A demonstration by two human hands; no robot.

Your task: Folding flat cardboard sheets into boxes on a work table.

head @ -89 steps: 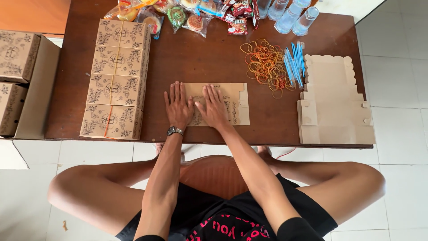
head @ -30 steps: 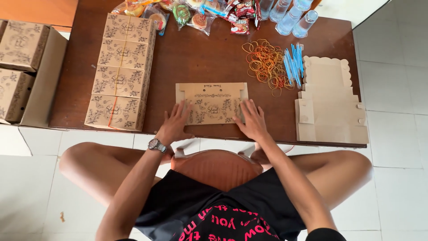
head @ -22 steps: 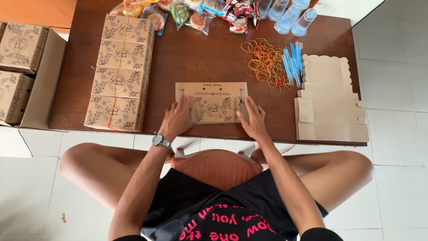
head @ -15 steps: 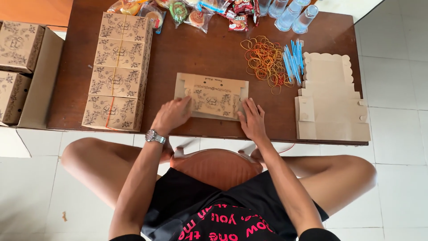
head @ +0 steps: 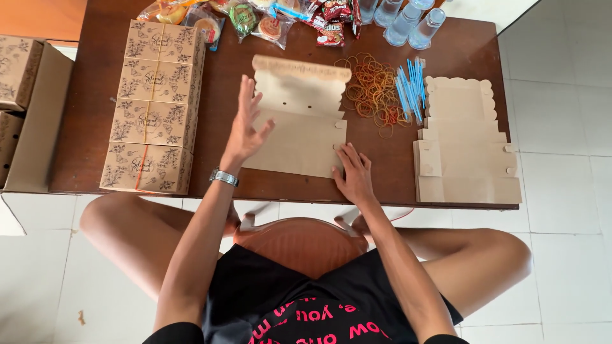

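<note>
Flat box blank: unfolded brown cardboard box blank [head: 299, 137] lies at frame centre on the dark wooden table [head: 95, 140], plain side up, scalloped flap toward the top of the frame, near edge close to the table's front edge.
Left hand: left hand [head: 247, 130] raised just over the blank's left edge, fingers spread wide and loose, gripping nothing; cannot tell if the heel of the palm touches the card. Metal wristwatch [head: 224, 177] on that wrist.
Right hand: right hand [head: 352, 173] flat at the blank's lower right corner, fingers extended and slightly splayed, pressing down on card and table, closed round nothing.
Made-up boxes: row of four printed brown boxes [head: 155, 105] at left of the table, each tied with a band, well apart from the blank.
Spare blanks: stack of flat blanks [head: 465, 153] at right of the table.
Small items: heap of rubber bands [head: 370, 89] and bundle of blue straws [head: 409, 89] between blank and stack, upper centre.
Top edge: snack packets [head: 268, 19] and clear water cups [head: 408, 22].
Far left: open carton [head: 38, 121] beside the table, more printed boxes in it.
</note>
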